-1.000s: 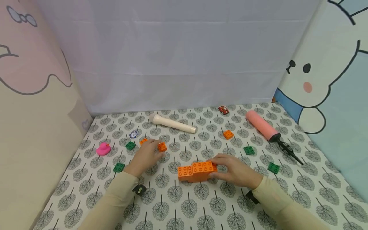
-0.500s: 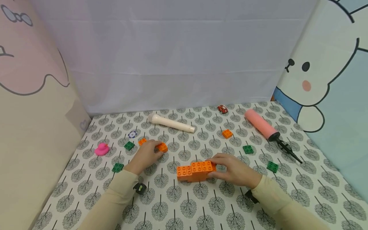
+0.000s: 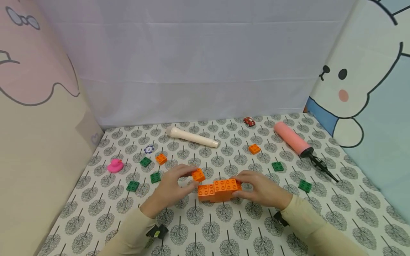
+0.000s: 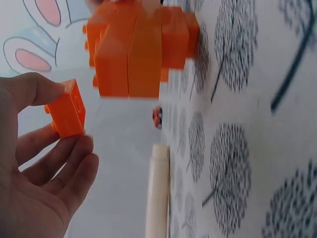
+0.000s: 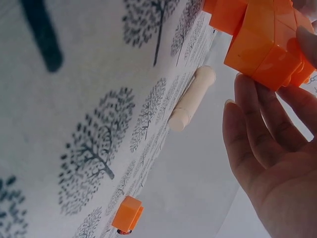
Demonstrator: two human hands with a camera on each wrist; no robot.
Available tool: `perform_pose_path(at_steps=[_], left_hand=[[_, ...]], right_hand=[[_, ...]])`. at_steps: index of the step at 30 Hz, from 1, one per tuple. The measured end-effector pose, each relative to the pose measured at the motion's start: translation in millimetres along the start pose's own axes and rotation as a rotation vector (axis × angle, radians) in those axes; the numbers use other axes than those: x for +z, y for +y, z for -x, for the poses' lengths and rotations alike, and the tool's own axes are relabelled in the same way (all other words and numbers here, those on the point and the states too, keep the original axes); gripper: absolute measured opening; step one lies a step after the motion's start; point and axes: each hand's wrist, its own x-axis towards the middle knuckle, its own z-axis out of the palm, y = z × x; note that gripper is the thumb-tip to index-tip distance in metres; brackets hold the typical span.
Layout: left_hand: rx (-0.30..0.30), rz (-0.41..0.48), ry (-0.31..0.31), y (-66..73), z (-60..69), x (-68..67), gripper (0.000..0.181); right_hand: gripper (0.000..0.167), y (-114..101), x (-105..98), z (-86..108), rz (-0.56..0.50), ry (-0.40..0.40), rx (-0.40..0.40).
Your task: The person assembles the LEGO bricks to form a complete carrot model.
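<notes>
Between thumb and fingertips my left hand (image 3: 171,186) pinches a small orange toy brick (image 3: 198,175), raised just behind the left end of a joined row of orange bricks (image 3: 221,191). The left wrist view shows this single brick (image 4: 68,110) apart from the row (image 4: 128,54), its studs turned toward the palm. My right hand (image 3: 257,188) grips the right end of the row, thumb in front and fingers behind. Up close in the right wrist view, the fingers (image 5: 267,124) touch the orange row (image 5: 267,42). Part of its right end is hidden by that hand.
Loose orange bricks lie at the left (image 3: 161,159) and right (image 3: 254,149). Several green bricks (image 3: 155,177) are scattered on both sides. Farther out are a pink duck (image 3: 115,165), a poker chip (image 3: 148,149), a white toy microphone (image 3: 192,137), a red car (image 3: 248,121) and a pink balloon pump (image 3: 293,138).
My left hand has picked up the orange brick and carried it right and nearer, up to the row. A green brick it had covered now shows. The right hand has stayed in place.
</notes>
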Motion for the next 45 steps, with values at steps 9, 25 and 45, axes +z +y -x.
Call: perform_pose_path(at_steps=[9, 25, 45], left_hand=[[0.117, 0.033, -0.119, 16.4, 4.5, 13.5, 0.042], [0.097, 0.019, -0.147, 18.5, 5.1, 17.2, 0.043], [0.022, -0.024, -0.239, 18.5, 1.9, 12.5, 0.043]], right_hand=[[0.057, 0.9, 0.7, 0.8, -0.014, 0.013, -0.022], [0.060, 1.4, 0.6, 1.1, -0.011, 0.015, -0.019], [0.057, 4.0, 2.7, 0.1, -0.041, 0.025, -0.051]])
